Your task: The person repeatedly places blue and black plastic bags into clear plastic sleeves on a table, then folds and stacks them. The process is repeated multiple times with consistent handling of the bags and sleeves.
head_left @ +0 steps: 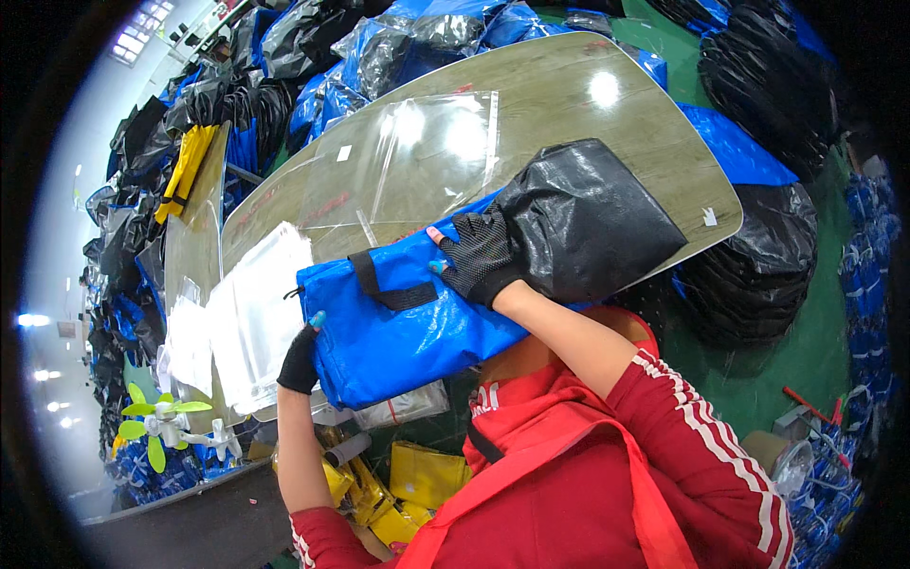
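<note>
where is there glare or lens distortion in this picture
Head view: lamp glare spots the tabletop and clear plastic sheet; head view: the white plastic stack looks nearly washed out; head view: the blue bag shows softer highlights; head view: fisheye distortion, with dark corners.

The blue bag (408, 341) partly hides the left hand (301, 358).

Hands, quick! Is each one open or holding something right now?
Left hand: closed on the bag's left edge, thumb in front, fingers hidden.
Right hand: on top of the bag; whether it grips cannot be told.
</note>
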Action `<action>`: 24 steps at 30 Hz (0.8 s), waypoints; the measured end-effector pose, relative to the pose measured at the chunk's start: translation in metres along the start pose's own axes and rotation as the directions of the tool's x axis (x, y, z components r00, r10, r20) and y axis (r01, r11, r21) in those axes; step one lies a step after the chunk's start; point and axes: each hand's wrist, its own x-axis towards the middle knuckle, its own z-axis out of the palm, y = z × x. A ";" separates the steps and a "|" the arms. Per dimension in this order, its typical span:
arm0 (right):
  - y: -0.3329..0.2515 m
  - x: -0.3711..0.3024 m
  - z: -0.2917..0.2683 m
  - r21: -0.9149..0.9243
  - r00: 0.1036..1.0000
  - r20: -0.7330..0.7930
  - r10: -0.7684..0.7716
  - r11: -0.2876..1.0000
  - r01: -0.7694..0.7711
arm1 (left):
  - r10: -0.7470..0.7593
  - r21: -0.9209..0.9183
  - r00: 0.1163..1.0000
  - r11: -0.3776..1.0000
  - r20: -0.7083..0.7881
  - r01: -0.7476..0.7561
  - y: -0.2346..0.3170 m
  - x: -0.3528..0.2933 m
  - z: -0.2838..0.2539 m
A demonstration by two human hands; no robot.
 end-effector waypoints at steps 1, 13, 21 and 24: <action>0.001 -0.003 -0.006 0.005 0.999 -0.034 -0.013 1.000 0.013 | -0.003 0.018 0.999 1.000 0.052 0.002 0.007 -0.002 0.002; 0.015 -0.100 0.026 0.952 0.977 0.111 0.181 0.265 -0.157 | 0.305 -0.148 0.894 0.951 0.329 -0.270 0.101 -0.036 0.330; 0.025 -0.139 0.008 0.786 0.825 0.559 0.077 -0.366 -0.498 | 0.618 0.478 0.270 -0.195 0.738 -0.857 0.021 0.044 0.447; 0.015 -0.145 -0.074 0.812 0.951 0.260 0.167 0.495 -0.309 | 0.623 0.466 0.075 -0.495 0.778 -0.733 0.014 0.041 0.445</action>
